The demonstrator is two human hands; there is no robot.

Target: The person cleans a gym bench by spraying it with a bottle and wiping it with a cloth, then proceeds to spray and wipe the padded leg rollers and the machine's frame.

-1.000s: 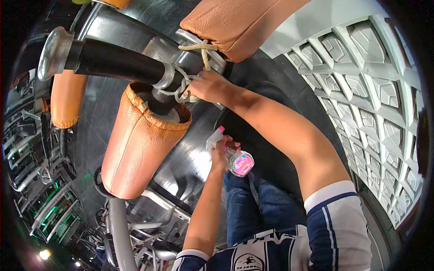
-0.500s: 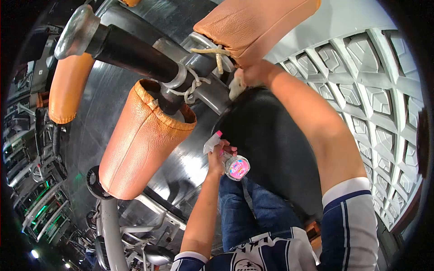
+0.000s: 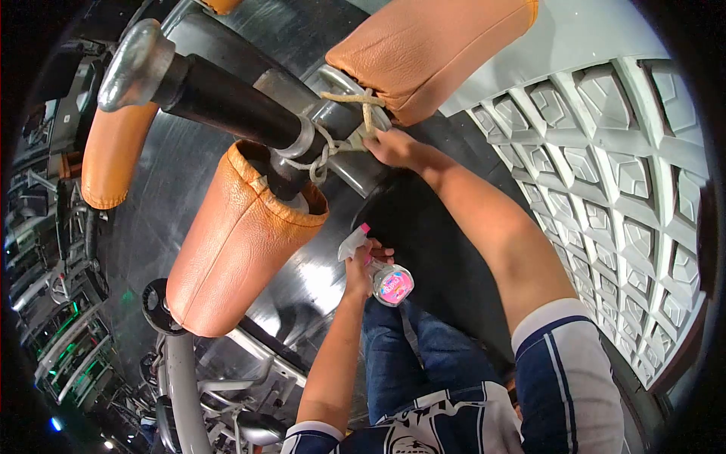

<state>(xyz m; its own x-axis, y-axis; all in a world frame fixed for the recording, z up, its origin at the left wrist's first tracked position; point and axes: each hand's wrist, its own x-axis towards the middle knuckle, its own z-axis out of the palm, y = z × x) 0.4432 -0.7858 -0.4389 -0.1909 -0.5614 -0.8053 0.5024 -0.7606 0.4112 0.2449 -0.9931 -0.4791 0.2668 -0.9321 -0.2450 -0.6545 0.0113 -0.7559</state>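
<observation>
My left hand [image 3: 359, 268] is wrapped round the neck of a clear spray bottle [image 3: 394, 286] with a pink label and a white and pink trigger head. My right hand [image 3: 392, 147] is closed on a pale cloth [image 3: 358, 139], mostly hidden by the fingers, pressed against a dark metal tube [image 3: 354, 168] of a machine. Close by, a cord [image 3: 327, 149] is knotted round the joint of a black bar [image 3: 234, 102] with a shiny round end. An orange padded roller [image 3: 246, 242] is below left, and another orange pad [image 3: 431, 57] is just above my right hand.
A white lattice wall panel [image 3: 597, 166] stands on the right. A further orange pad [image 3: 119, 155] hangs at the left, with a grey machine frame post [image 3: 183, 386] below. Several gym machines fill the far left.
My right hand has moved left with the cloth, from beneath the upper pad's end onto the metal tube near the knotted cord. My left hand still holds the bottle in nearly the same place.
</observation>
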